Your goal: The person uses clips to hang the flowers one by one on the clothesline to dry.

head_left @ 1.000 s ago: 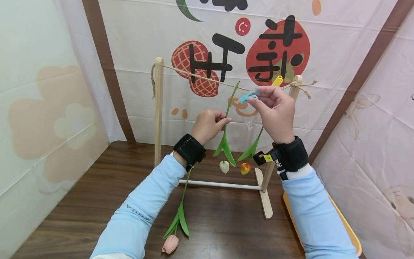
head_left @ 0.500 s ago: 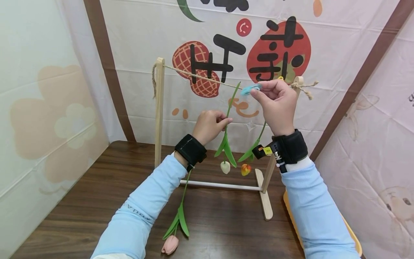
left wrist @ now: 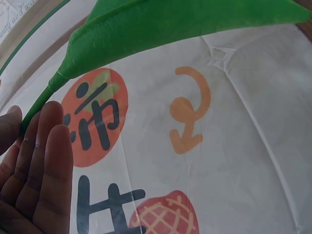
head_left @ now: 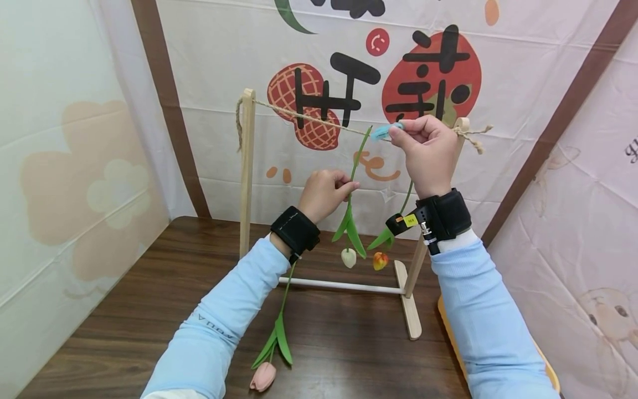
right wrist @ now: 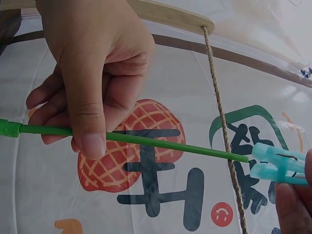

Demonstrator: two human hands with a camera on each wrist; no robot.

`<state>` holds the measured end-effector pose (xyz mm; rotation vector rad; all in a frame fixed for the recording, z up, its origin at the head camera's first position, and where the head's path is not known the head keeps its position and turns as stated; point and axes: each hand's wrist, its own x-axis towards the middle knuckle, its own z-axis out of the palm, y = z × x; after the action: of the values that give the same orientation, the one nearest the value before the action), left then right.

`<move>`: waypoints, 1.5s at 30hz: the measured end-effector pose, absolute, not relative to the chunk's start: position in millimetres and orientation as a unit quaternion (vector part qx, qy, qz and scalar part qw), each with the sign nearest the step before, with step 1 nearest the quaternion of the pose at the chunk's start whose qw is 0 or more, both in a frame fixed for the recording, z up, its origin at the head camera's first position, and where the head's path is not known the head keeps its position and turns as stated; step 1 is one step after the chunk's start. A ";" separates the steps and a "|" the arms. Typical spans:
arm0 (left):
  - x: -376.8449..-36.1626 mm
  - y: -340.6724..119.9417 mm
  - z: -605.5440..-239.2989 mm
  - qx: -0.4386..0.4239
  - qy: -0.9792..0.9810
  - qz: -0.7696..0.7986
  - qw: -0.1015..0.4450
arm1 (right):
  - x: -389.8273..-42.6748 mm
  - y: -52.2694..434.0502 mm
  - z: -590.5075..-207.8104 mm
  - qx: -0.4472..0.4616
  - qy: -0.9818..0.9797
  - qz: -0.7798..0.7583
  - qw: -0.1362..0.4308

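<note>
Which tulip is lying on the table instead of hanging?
The pink tulip, near the left sleeve. The white tulip and orange tulip hang inside the wooden rack.

I'm in a small staged booth, not a home: printed cloth backdrops point(head_left: 379, 83) with cartoon fruit wall in my dark wooden surface point(head_left: 149, 288), on which a little wooden rack point(head_left: 246, 166) stands.

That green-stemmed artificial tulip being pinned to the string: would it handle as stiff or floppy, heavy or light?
Probably light: the tulip stem hangs from the thin twine without pulling it down much. Likely semi-stiff: the left hand pinches it mid-length and it stays nearly straight up to the blue clip. The leaves look like soft fabric, likely floppy.
</note>
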<state>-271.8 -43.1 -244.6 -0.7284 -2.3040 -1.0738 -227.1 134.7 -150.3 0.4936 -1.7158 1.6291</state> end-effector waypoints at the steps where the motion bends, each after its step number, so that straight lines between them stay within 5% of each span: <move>1: -271.7 -43.0 -244.3 -0.266 -0.845 -0.394 0.246 | -227.7 134.7 -150.2 0.188 -0.668 0.628 0.354; 45: -274.7 -40.3 -246.2 -0.264 -0.854 -0.390 0.221 | -245.8 126.9 -146.4 0.167 -0.735 0.583 0.302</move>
<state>-274.7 -40.3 -246.2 -0.7286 -2.3600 -1.0783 -245.8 126.9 -146.4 0.4424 -1.9494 1.5461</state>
